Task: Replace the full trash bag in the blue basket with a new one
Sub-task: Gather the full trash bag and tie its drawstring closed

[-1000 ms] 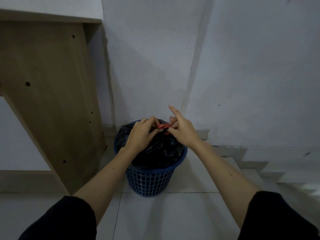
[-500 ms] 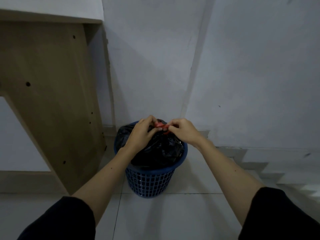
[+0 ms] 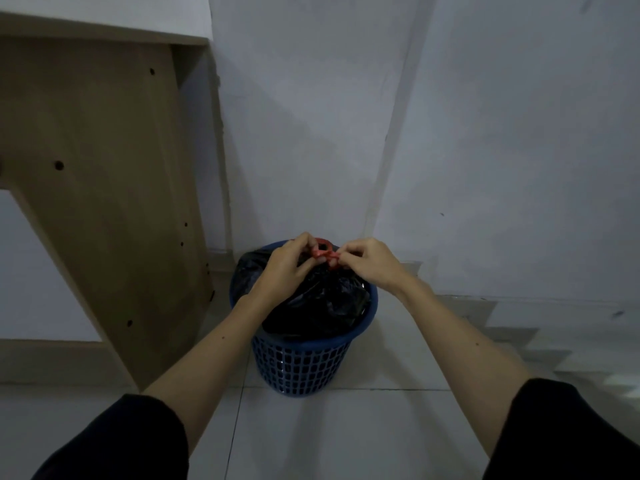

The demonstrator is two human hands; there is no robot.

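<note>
i had left hand [image 3: 287, 268] and right hand [image 3: 370, 263] both pinching the red drawstring [image 3: 323, 254] atop the black trash bag [image 3: 318, 303], bag sitting in the blue basket [image 3: 301, 365] at frame centre. risk: knot left loose, or tie snapping under a hard pull.

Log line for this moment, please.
stage: tying | left hand, right hand: pinch red drawstring | black bag: in blue basket

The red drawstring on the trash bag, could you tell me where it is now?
In the head view, the red drawstring sits atop the black bag, pinched between left hand and right hand.
</note>
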